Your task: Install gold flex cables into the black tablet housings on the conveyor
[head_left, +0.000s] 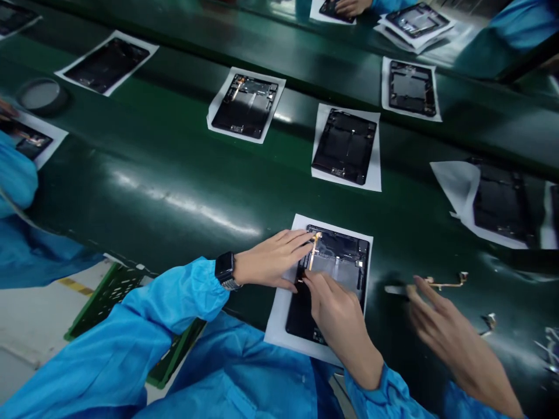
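In front of me a black tablet housing [299, 311] lies with its inside up on a sheet of white paper [277, 326]. A thin copper-coloured flex cable [312, 253] runs along its upper left part. My left hand [279, 256], with a dark watch on the wrist, lies flat over the left edge, fingers stretched toward the cable's top end. Low on the cable, the thumb and index finger of my right hand [340, 317] pinch its lower end. That hand covers the housing's lower right part, and the exact grip is partly hidden.
On the right, a co-worker's hand [449, 334] is near loose flex cables [449, 284] and a pale strip [395, 289]. More housings on paper, one nearby [347, 145], lie across the green bench [174, 169]. A round grey dish [40, 95] and another blue sleeve [17, 174] are left; a green crate [98, 302] stands below.
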`<state>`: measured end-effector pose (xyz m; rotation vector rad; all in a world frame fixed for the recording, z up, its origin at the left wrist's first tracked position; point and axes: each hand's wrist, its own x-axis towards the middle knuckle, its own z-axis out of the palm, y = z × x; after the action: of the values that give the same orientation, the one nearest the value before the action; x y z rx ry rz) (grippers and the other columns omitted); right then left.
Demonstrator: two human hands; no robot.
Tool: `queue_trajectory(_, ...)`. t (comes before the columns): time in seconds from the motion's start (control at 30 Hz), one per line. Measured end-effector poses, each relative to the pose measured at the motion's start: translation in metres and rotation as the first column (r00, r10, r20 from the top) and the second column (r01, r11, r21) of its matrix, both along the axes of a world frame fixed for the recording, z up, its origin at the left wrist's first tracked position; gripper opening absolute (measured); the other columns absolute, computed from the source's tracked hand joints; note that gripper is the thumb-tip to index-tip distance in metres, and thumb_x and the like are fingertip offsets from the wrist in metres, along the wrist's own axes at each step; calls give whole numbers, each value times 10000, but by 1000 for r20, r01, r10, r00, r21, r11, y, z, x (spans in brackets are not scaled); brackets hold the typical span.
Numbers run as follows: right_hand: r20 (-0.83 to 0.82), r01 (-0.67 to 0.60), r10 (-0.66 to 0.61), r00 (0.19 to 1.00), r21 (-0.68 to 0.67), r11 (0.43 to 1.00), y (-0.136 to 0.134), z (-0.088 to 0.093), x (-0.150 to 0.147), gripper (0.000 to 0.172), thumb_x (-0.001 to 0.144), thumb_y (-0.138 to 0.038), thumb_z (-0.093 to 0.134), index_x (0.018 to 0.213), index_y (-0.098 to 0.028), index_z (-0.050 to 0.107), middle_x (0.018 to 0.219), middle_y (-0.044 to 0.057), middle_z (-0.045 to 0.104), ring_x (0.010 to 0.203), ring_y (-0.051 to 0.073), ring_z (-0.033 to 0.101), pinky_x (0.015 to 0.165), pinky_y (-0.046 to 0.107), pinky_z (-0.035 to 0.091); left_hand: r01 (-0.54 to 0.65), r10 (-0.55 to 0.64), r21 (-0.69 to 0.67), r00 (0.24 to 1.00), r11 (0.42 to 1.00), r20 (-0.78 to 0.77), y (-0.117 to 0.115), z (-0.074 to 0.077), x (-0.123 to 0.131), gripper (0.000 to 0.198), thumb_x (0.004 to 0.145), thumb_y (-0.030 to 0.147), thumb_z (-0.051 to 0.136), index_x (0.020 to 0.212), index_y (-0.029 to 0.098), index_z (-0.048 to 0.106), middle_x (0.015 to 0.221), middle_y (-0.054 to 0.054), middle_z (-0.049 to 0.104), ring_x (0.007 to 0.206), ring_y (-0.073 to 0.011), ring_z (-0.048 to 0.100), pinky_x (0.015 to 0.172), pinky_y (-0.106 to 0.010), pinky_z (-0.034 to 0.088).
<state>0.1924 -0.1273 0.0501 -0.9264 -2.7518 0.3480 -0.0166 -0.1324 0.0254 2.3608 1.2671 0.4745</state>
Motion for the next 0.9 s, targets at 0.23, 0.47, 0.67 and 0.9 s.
queue_trajectory(0.23,-72,7,-9,997,-23,1000,-5,-6,1,229,952,-46,443,1118,-109,587,1013,123,672,900,234,666,742,335,558,3,-3,4,999,1000,-52,-5,-4,4,1083,747,542,760,1503,52,159,1588,-213,141,1490,-323,65,1216,-452,158)
queue_trajectory(0.47,-180,91,-114,977,-130,987,-1,1,13,180,959,-118,528,1112,-177,601,1056,80,690,963,204,676,823,314,579,-5,6,3,1000,1000,-28,-4,-4,4,1073,753,536,756,1496,39,163,1572,-230,190,1491,-316,72,1216,-459,162)
queue_trajectory(0.67,-201,87,-109,974,-118,989,-9,-1,12,179,953,-117,553,1116,-175,599,1052,81,698,958,196,681,838,313,577,-8,8,8,1000,1000,-10,-4,-6,4,1022,777,493,749,1493,49,170,1574,-228,183,1491,-320,72,1216,-466,158)
queue_trajectory(0.9,-63,2,-5,998,-44,999,-3,-1,-4,217,970,-77,422,1099,-127,589,1023,129,689,895,238,680,708,342,563,-5,5,1,1000,1000,-3,-3,-7,5,1033,766,460,769,1497,61,158,1580,-219,172,1493,-308,73,1215,-455,157)
